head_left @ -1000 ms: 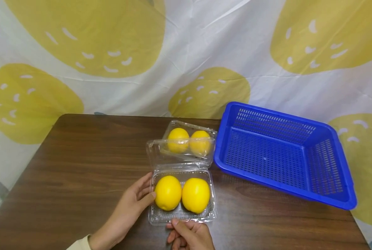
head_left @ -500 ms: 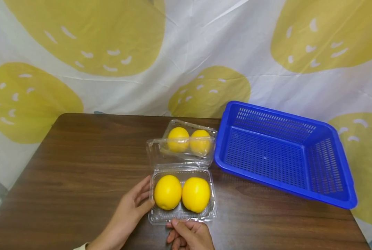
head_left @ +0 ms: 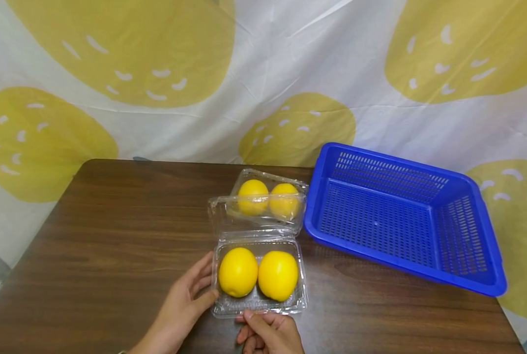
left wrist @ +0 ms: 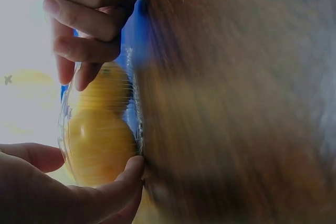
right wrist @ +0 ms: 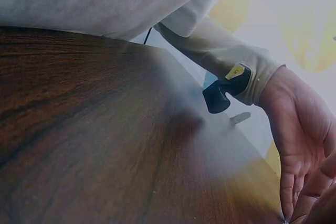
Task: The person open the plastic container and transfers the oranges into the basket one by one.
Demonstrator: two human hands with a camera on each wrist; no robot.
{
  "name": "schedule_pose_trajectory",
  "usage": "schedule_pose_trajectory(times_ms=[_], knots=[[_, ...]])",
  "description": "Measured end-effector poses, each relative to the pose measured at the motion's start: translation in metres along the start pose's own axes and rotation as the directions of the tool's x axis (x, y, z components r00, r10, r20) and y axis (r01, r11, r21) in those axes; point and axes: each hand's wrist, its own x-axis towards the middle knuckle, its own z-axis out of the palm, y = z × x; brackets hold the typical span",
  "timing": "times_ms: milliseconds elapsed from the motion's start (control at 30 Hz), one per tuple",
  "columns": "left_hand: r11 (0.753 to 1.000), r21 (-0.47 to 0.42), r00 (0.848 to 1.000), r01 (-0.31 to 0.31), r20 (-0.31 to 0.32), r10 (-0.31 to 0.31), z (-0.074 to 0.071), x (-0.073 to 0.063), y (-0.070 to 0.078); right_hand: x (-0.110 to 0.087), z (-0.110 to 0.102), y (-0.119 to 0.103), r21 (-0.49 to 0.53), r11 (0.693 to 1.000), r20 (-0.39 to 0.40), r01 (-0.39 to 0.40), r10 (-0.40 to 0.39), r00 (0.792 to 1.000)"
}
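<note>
A clear plastic clamshell container (head_left: pixel 259 307) lies on the table with its lid (head_left: pixel 221 216) raised at the back. Two round, smooth yellow fruits (head_left: pixel 238 272) sit side by side in its base. My left hand (head_left: pixel 181 297) holds the container's left side, thumb at the rim; the left wrist view shows the thumb and fingers (left wrist: pixel 128 174) on either side of that wall. At the front edge, my right hand (head_left: pixel 274 332) pinches the rim between thumb and curled fingers. In the right wrist view, a hand (right wrist: pixel 302 124) appears at the right edge.
Behind the raised lid stands a second clear container (head_left: pixel 246 173) with two yellow fruits (head_left: pixel 252 189). A blue perforated plastic basket (head_left: pixel 405 268) sits at the right, close to it. The brown wooden table (head_left: pixel 126 221) ends at a patterned cloth (head_left: pixel 166 132) at the back.
My left hand has slid slightly toward the front along the container's left side, its thumb now off the fruit and at the rim. The right hand and container have stayed in place.
</note>
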Motion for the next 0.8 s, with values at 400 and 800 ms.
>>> schedule_pose_trajectory(times_ms=[400, 800], knots=[[0.998, 0.053, 0.998, -0.042, 0.047, 0.040, 0.000, -0.009, -0.002, 0.000, 0.000, 0.000, 0.011, 1.000, -0.016, -0.013, 0.013, 1.000], [0.978, 0.094, 0.979, -0.184, 0.102, 0.174, -0.009, 0.002, -0.046, 0.000, 0.001, 0.001, 0.012, 1.000, -0.020, -0.011, 0.011, 1.000]])
